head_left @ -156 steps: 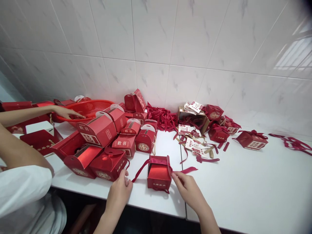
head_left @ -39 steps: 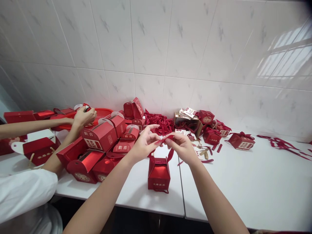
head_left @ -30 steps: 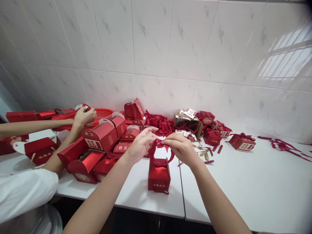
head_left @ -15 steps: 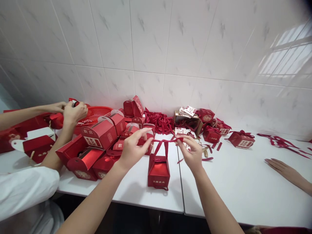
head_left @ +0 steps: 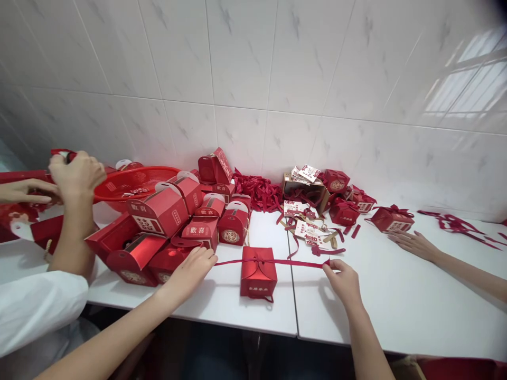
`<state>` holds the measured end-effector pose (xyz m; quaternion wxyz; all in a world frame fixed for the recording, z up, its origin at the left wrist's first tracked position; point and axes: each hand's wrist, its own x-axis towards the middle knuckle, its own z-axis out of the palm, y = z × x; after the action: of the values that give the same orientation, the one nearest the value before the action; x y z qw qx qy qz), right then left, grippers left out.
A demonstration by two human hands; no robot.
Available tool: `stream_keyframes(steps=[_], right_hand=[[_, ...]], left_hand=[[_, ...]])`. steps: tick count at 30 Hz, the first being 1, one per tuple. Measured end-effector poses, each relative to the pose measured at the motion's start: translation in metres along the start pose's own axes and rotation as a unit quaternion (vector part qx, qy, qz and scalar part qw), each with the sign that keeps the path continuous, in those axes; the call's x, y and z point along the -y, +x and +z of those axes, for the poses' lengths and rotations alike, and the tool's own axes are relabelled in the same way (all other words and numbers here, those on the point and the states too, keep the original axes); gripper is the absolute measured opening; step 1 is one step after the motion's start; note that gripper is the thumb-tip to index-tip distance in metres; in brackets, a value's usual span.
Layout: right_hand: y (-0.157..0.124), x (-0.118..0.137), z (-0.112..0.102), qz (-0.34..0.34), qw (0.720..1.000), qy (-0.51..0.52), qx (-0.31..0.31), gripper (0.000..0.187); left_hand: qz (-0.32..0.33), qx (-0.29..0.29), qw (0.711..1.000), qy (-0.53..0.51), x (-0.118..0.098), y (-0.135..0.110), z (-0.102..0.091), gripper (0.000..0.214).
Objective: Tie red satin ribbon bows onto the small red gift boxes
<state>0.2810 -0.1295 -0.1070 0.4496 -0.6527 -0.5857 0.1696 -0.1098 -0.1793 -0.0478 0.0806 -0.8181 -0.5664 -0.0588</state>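
Note:
A red gift box (head_left: 259,279) stands near the front edge of the white table, its top flaps folded down. A dark red ribbon (head_left: 295,262) crosses its top, with a knot or crossing at the middle, and is stretched taut to both sides. My left hand (head_left: 194,269) is closed around the ribbon's left end, beside the piled boxes. My right hand (head_left: 344,279) pinches the other end to the right of the box, over the table. Tags (head_left: 307,232) printed in red and white lie behind the box among loose ribbon pieces.
Several red boxes (head_left: 158,208) are piled at left, before a red plastic basket (head_left: 137,182). A ribbon heap (head_left: 259,191) and an open carton (head_left: 304,192) stand along the wall. A co-worker's hands (head_left: 77,174) work at far left; another person's hand (head_left: 414,245) touches a tied box (head_left: 392,218) at right.
My hands have moved apart and down, pulling the ribbon taut across the box, whose top flaps now lie flat. The person's hand at right has reached the tied box.

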Motion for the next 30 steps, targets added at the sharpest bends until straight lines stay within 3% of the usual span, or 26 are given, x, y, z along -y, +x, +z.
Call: stream_keyframes(steps=[4, 6, 8, 10, 12, 15, 18, 23, 27, 30], right_hand=[[0.003, -0.007, 0.003, 0.005, 1.000, -0.017, 0.006, 0.023], [0.004, -0.005, 0.007, -0.009, 0.999, -0.027, -0.040, 0.034], [0.003, 0.004, 0.012, -0.048, 0.992, -0.030, -0.109, 0.046], [-0.001, 0.021, 0.021, -0.105, 0.987, -0.005, -0.123, 0.044], [-0.006, 0.041, 0.032, -0.152, 0.986, 0.047, -0.042, 0.034], [-0.014, 0.067, 0.053, -0.167, 0.972, 0.111, 0.119, 0.030], [-0.020, 0.081, 0.072, -0.161, 0.960, 0.128, 0.191, 0.031], [-0.026, 0.083, 0.088, -0.123, 0.963, 0.132, 0.203, 0.036], [-0.024, 0.077, 0.090, -0.063, 0.965, 0.180, 0.179, 0.035], [-0.019, 0.072, 0.087, -0.059, 0.964, 0.201, 0.165, 0.031]], left_hand=[[0.010, -0.009, 0.999, 0.035, -0.006, 0.003, 0.004, 0.032], [0.007, -0.039, 0.999, 0.033, -0.011, 0.006, 0.003, 0.030], [-0.009, -0.085, 0.996, -0.017, -0.017, 0.012, 0.002, 0.025], [-0.043, -0.124, 0.983, -0.131, -0.025, 0.019, 0.003, 0.018], [-0.085, -0.135, 0.951, -0.265, -0.034, 0.026, 0.008, 0.016], [-0.123, -0.118, 0.895, -0.413, -0.047, 0.037, 0.017, 0.015], [-0.130, -0.099, 0.855, -0.492, -0.057, 0.044, 0.024, 0.015], [-0.122, -0.065, 0.830, -0.540, -0.060, 0.046, 0.028, 0.015], [-0.115, -0.031, 0.807, -0.578, -0.053, 0.046, 0.032, 0.017], [-0.103, -0.015, 0.800, -0.590, -0.046, 0.048, 0.033, 0.024]])
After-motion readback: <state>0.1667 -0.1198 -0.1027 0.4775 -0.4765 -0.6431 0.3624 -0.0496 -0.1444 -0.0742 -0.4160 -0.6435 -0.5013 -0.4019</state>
